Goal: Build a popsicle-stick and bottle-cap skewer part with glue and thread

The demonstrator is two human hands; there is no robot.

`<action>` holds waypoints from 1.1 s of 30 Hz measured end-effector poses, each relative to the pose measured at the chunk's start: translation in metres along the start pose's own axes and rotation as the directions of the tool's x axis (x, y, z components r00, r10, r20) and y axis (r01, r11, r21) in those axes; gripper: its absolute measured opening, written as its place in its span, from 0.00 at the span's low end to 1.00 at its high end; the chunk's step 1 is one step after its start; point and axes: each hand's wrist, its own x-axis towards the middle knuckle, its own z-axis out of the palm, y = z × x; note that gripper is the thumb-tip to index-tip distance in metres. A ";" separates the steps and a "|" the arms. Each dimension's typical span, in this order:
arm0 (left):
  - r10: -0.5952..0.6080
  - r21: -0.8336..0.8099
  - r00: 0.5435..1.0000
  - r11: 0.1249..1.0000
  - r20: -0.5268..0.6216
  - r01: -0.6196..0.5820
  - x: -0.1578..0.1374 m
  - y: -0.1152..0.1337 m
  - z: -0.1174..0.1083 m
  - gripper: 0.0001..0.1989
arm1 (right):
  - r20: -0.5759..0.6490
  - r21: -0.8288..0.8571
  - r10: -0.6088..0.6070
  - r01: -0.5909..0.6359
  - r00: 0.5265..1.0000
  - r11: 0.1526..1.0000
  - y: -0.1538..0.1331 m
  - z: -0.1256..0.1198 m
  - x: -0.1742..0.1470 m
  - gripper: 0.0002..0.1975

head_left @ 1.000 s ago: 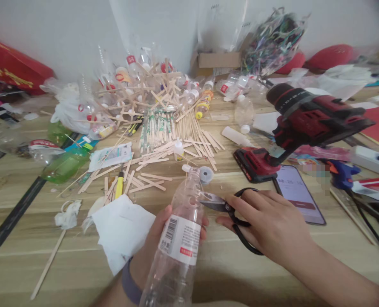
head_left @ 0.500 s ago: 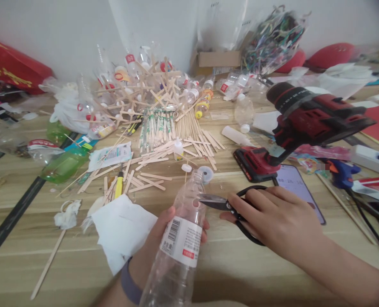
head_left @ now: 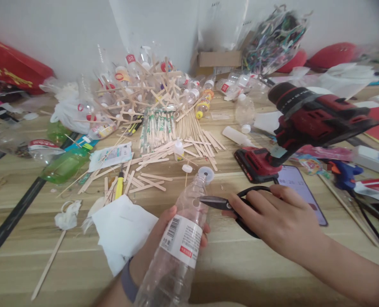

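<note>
My left hand (head_left: pixel 157 230) wraps the clear plastic bottle (head_left: pixel 185 209) at its label (head_left: pixel 179 243), neck tilted away from me; my right hand (head_left: pixel 272 215) grips the scissors (head_left: pixel 216 202) by their black handles, the tip at a small hole (head_left: pixel 196 203) in the bottle's shoulder. The bottle looks empty, so I judge it light, springy and slightly slippery, apt to dent if squeezed; around the label seems the surest hold. Beneath my hands the table (head_left: pixel 237 273) shows wood grain; beyond them lie wooden sticks (head_left: pixel 146 186), and farther back rises a pale wall (head_left: pixel 164 25).
</note>
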 end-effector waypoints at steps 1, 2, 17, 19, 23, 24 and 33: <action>0.008 -0.040 1.000 0.999 0.002 -0.008 0.000 0.000 0.001 0.33 | 0.000 0.012 -0.002 0.002 1.000 1.000 0.000 0.001 0.000 0.20; 0.019 -0.077 1.000 0.997 0.000 -0.019 0.001 -0.001 0.002 0.33 | -0.002 0.032 0.000 0.000 1.000 0.999 0.000 0.002 0.000 0.20; 0.027 -0.031 0.999 0.999 0.046 -0.026 0.002 0.002 -0.002 0.34 | 0.331 0.184 0.462 -0.537 0.823 0.824 -0.009 0.043 -0.058 0.15; 0.023 -0.035 0.999 0.999 0.035 -0.022 0.002 0.002 0.000 0.32 | 0.385 0.201 0.463 -0.562 0.798 0.802 -0.012 0.048 -0.064 0.16; 0.028 -0.051 1.000 0.998 -0.001 -0.028 0.000 0.001 0.009 0.29 | 0.449 0.116 0.456 -0.556 0.769 0.823 -0.015 0.043 -0.059 0.15; 0.025 -0.058 1.000 0.998 -0.013 -0.026 -0.001 0.001 0.011 0.28 | 0.457 0.088 0.453 -0.546 0.766 0.833 -0.015 0.038 -0.053 0.13; -0.021 0.017 1.000 1.000 -0.023 0.021 -0.009 0.001 0.013 0.28 | 0.542 0.659 0.441 -0.688 0.715 0.304 -0.029 0.009 0.027 0.17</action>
